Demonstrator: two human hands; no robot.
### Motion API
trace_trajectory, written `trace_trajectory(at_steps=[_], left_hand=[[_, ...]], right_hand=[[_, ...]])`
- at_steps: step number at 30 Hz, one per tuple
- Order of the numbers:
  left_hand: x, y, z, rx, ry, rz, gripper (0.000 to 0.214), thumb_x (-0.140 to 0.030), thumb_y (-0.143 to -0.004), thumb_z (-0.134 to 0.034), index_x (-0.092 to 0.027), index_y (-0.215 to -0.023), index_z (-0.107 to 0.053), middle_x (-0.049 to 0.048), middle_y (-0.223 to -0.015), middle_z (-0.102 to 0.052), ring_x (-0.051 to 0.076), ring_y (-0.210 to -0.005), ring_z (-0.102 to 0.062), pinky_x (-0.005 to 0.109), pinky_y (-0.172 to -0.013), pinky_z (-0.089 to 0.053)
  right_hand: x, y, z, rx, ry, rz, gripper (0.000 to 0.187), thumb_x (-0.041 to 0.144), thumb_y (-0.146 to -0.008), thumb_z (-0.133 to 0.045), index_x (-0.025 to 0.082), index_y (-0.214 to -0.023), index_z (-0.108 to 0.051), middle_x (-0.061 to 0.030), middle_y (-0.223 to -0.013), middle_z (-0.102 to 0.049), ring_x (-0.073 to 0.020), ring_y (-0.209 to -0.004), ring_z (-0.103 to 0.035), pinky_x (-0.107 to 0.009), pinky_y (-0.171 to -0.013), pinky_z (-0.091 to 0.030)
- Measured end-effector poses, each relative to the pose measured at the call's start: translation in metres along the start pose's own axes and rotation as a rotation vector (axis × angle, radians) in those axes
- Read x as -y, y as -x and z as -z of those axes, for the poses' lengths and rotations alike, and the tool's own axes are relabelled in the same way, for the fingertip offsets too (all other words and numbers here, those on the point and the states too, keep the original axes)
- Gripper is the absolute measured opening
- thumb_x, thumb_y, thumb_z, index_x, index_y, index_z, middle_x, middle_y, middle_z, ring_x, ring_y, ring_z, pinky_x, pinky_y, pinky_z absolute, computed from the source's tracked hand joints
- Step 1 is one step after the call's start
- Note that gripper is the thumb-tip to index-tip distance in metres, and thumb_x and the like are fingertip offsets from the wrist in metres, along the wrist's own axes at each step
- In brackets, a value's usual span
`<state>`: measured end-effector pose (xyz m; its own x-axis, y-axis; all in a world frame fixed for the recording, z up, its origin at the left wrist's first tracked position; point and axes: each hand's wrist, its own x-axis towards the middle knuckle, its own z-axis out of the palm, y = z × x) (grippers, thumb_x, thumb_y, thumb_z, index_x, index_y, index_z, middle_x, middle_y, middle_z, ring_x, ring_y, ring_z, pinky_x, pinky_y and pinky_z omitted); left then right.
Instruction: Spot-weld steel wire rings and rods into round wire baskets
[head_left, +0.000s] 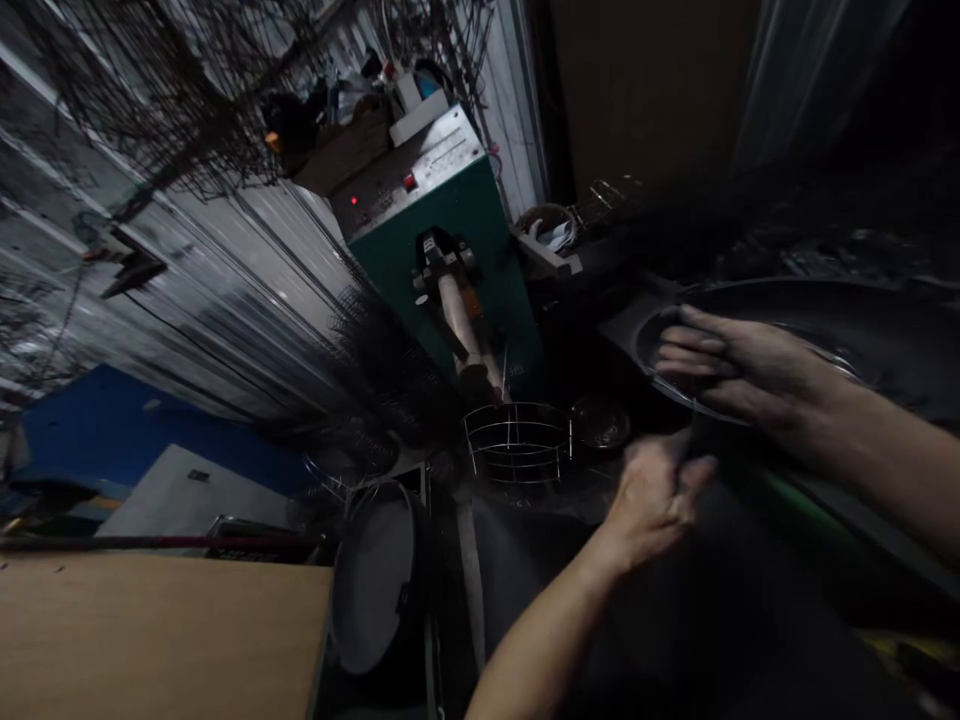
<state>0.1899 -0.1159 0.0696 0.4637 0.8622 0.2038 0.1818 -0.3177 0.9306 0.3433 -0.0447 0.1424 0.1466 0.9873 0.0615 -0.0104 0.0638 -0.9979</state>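
Observation:
My left hand (pixel 656 495) is closed, with its fingers curled in, in front of the dark work area. Just above and to its right, my right hand (pixel 724 368) is also closed, near the rim of a wide dark basin (pixel 652 365). Something thin and dark seems to run between the two hands, but blur and dim light hide what it is. To the left of my hands, a round wire basket frame (pixel 517 450) sits under the arm of a green machine (pixel 480 230). Neither hand touches that frame.
The machine's pale cylindrical arm (pixel 457 315) juts toward me. Beside the wire frame lies a small round dish-like thing (pixel 600 422). Lower left are a round dark container (pixel 375 580) and a wooden board (pixel 165 630). Tangled wire (pixel 187 90) hangs along the corrugated wall.

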Motion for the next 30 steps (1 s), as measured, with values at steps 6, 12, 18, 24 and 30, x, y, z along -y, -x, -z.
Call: trace_trajectory(at_steps=[6, 12, 18, 24, 30], left_hand=[[-0.01, -0.02, 0.014, -0.194, 0.548, 0.23, 0.046, -0.064, -0.085, -0.046, -0.019, -0.091, -0.057, -0.0061, -0.055, -0.034, 0.007, -0.046, -0.033, 0.021, -0.052, -0.04], [0.013, -0.03, 0.029, -0.096, 0.561, 0.271, 0.04, -0.059, -0.087, -0.048, -0.02, -0.095, -0.056, 0.0, -0.069, -0.061, 0.011, -0.06, -0.058, 0.025, -0.063, -0.05], [0.026, 0.032, 0.106, -0.175, -0.11, 0.07, 0.039, -0.042, -0.089, -0.054, -0.028, -0.125, -0.051, 0.0065, -0.117, -0.065, 0.023, -0.11, -0.06, 0.043, -0.099, -0.046], [0.071, 0.036, 0.205, -0.211, -0.573, -0.011, 0.101, -0.033, -0.062, -0.079, -0.025, -0.143, -0.021, 0.0153, -0.146, -0.037, 0.035, -0.135, -0.035, 0.057, -0.111, -0.025], [0.122, 0.005, 0.176, -0.44, -0.388, -0.143, 0.083, -0.018, -0.067, -0.067, -0.028, -0.133, -0.017, 0.0025, -0.101, -0.053, 0.021, -0.096, -0.057, 0.046, -0.092, -0.045]], right_hand=[[-0.025, 0.061, -0.011, 0.094, 0.041, -0.263, 0.035, 0.053, -0.079, -0.057, 0.021, -0.066, -0.054, -0.007, -0.071, -0.059, -0.0221, -0.076, -0.059, -0.038, -0.078, -0.05], [-0.074, 0.102, -0.034, 0.252, 0.206, -0.241, 0.039, 0.06, -0.059, -0.065, 0.022, -0.067, -0.057, -0.0082, -0.08, -0.066, -0.0277, -0.082, -0.061, -0.04, -0.079, -0.051], [-0.08, 0.069, -0.056, 0.282, 0.077, -0.272, 0.028, 0.043, -0.065, -0.069, 0.022, -0.081, -0.059, -0.0046, -0.07, -0.06, -0.0163, -0.055, -0.053, -0.026, -0.045, -0.043], [-0.06, -0.006, -0.086, 0.19, 0.228, -0.174, 0.007, 0.019, -0.087, -0.053, 0.016, -0.084, -0.059, -0.0008, -0.064, -0.056, -0.0084, -0.049, -0.049, -0.017, -0.042, -0.038], [-0.054, -0.044, -0.137, 0.23, 0.063, -0.311, 0.016, 0.018, -0.094, -0.046, 0.009, -0.089, -0.059, 0.0037, -0.05, -0.046, -0.0045, -0.035, -0.036, -0.016, -0.034, -0.029]])
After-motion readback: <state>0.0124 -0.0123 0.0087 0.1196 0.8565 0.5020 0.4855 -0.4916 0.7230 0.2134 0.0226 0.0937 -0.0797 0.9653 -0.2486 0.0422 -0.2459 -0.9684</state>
